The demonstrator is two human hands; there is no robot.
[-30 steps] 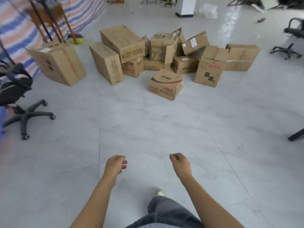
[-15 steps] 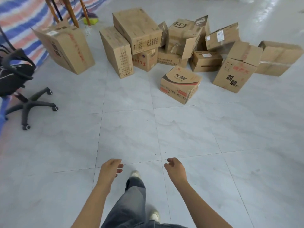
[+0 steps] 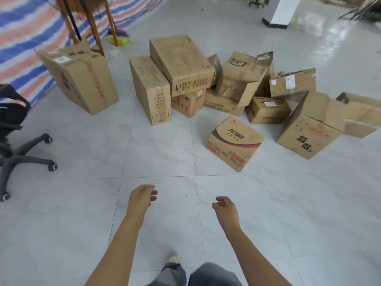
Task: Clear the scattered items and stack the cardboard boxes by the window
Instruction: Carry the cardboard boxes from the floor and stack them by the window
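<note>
Taking the printed box (image 3: 235, 143) that sits alone in front of the pile as your marker, begin far to its left. One black office chair (image 3: 14, 145) stands there on castors, and the edge of a striped tarp (image 3: 24, 38) runs behind it. From chair to printed box the tiled floor (image 3: 92, 157) lies bare, your widest lane.

Left of the marker and farther back, one large box (image 3: 78, 79) tilts on its own, its top close to some wooden legs (image 3: 97, 27). A strip of floor parts it from the pile.

Nearer you than the marker, your left hand (image 3: 142, 196) hangs loosely curled and holds nothing.

Behind and left of the marker, a tall box (image 3: 150, 89) stands upright. It touches a big tilted box (image 3: 181, 62), which rests on a small red-lettered box (image 3: 188, 102). Straight behind come a long low box (image 3: 222, 104), an opened SF box (image 3: 241, 75) on it, a small flat box (image 3: 268, 110) and a labelled box (image 3: 292, 82).

Your right hand (image 3: 225, 206), also nearer than the marker, is loosely curled and empty.

Just right of the marker stands a black-lettered box (image 3: 311, 126), with a last box (image 3: 360, 114) behind it reaching the frame edge. Bare tiles continue right of them, and a white pillar (image 3: 282, 11) stands far behind.

You can count eleven boxes plainly. Flaps behind the SF box may be a twelfth; you cannot tell.
</note>
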